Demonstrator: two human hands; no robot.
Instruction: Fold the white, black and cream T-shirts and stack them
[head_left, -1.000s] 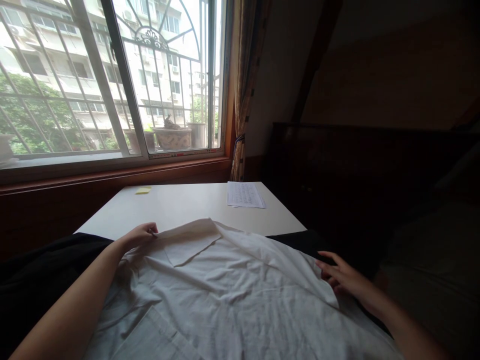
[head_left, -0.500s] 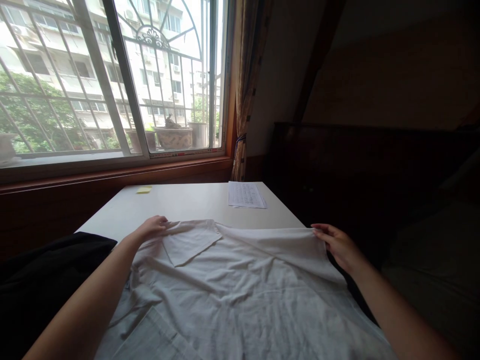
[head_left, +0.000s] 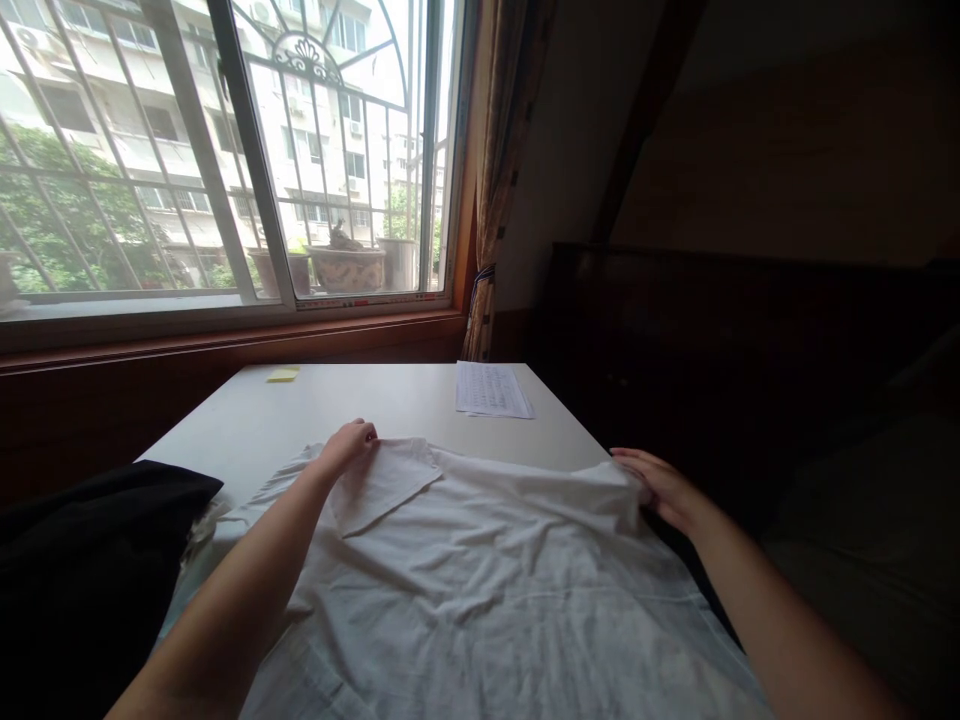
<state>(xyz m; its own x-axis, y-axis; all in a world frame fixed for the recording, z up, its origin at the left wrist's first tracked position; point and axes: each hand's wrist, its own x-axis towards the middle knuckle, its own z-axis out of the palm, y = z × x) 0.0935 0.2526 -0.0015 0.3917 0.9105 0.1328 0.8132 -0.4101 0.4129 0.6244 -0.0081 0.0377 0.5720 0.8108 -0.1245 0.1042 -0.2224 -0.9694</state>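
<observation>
White cloth (head_left: 495, 580): my uneven pull could skew it
Left grip (head_left: 349, 446): pinching its far edge
Right grip (head_left: 664, 488): pinching its right side

Far tabletop (head_left: 375, 395): open strip between yellow note (head_left: 283, 375) and paper sheets (head_left: 493, 390).
White garment (head_left: 510, 560): folds fill the span between left hand (head_left: 348, 446) and right hand (head_left: 664, 490).
Left side: heaped black cloth (head_left: 97, 560) obstructs.
</observation>
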